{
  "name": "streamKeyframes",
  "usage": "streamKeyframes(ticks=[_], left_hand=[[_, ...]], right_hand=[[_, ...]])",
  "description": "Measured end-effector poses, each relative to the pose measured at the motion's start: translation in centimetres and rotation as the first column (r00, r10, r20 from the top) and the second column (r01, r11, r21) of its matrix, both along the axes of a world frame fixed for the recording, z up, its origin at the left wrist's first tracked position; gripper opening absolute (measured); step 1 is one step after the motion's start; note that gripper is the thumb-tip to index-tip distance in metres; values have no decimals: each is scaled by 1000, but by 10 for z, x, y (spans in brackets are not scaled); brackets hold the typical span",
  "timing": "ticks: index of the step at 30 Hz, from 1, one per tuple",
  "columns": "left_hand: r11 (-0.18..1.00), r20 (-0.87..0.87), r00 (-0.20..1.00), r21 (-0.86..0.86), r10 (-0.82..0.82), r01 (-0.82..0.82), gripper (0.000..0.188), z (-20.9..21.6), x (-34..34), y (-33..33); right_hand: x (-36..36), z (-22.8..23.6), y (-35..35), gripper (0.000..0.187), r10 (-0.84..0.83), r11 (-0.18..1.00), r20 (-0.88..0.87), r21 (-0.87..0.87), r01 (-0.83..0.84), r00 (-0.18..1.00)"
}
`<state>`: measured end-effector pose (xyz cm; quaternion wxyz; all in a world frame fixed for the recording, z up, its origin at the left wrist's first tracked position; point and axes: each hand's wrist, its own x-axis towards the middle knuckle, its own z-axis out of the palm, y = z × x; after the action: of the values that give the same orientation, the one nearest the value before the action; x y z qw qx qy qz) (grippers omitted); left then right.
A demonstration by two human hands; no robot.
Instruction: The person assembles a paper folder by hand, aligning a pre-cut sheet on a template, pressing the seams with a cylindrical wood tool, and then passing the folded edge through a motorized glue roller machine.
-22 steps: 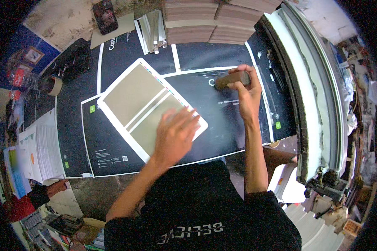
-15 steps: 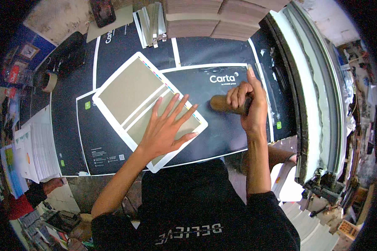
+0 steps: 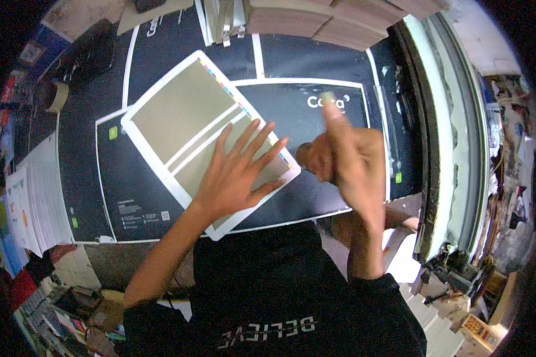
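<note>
My left hand (image 3: pixel 235 172) lies flat with fingers spread on a printed sheet (image 3: pixel 181 113), pressing on its nearer half. The sheet has grey-beige panels, white borders and a colour strip along one long edge. It lies slanted over black sheets (image 3: pixel 149 184) with white borders that cover the table. To the right of the sheet, my right hand (image 3: pixel 351 160) is closed round a brown cylindrical object (image 3: pixel 304 154), with the thumb stretched out away from me. Fingers cover most of that object, so I cannot tell its kind. The right hand is somewhat smeared by motion.
Stacks of brownish boards (image 3: pixel 333 24) and narrow strips (image 3: pixel 223 21) stand at the back. A long pale machine rail (image 3: pixel 441 143) bounds the right side. At the left edge are a tape roll (image 3: pixel 58 97) and a pile of white sheets (image 3: pixel 41 202).
My right hand has lifted and turned, so less of the brown object shows and its thumb points up-left. The left hand stays on the sheet. The whole view has shifted slightly.
</note>
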<state>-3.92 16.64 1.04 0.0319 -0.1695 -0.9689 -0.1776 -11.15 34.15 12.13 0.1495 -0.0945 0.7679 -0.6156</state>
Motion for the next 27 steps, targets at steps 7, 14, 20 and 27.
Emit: streamKeyframes(ticks=[7, 14, 20, 27], left_hand=[[1000, -24, 1000, 15, -4, 5, 67, -1, 1, 0], [866, -120, 861, -14, 495, -500, 73, -20, -14, 16], [707, -248, 678, 40, 692, -706, 74, -40, -49, 16], [728, -237, 697, 83, 677, -680, 74, -33, -50, 21]], right_hand=[[-1, -48, -2, 71, -33, 982, -4, 184, 33, 999], [6, -7, 13, 72, -56, 992, -65, -113, 48, 996], [36, 2, -12, 70, 127, 992, 93, -4, -127, 988], [62, -42, -21, 63, 227, 953, 58, 192, -234, 972]])
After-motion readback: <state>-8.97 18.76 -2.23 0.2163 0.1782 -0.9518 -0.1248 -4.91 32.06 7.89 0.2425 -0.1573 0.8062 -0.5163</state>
